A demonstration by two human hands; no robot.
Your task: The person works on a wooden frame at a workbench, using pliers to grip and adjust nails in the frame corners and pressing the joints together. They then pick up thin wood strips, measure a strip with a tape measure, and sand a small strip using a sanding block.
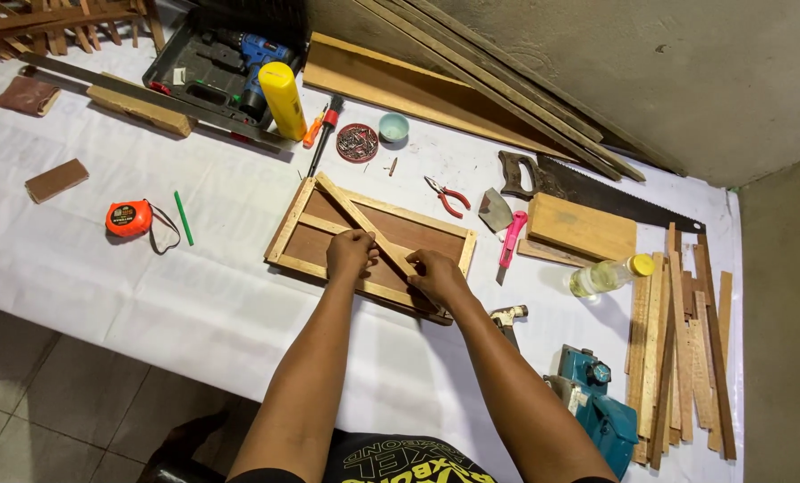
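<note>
At frame centre, 1 diagonal slat (364,220) is pinched by both the left hand (350,253) and right hand (436,276) on the already-bordered wooden frame (373,238), apparently unfastened.

Yellow glue bottle (283,99) beside drill case (205,64)

A white-covered table (131,286) is strewn with a framed wooden panel (364,243), orange tape measure (129,217), handsaw (597,190), red-handled pliers (446,196) and wood strips (682,358).
</note>
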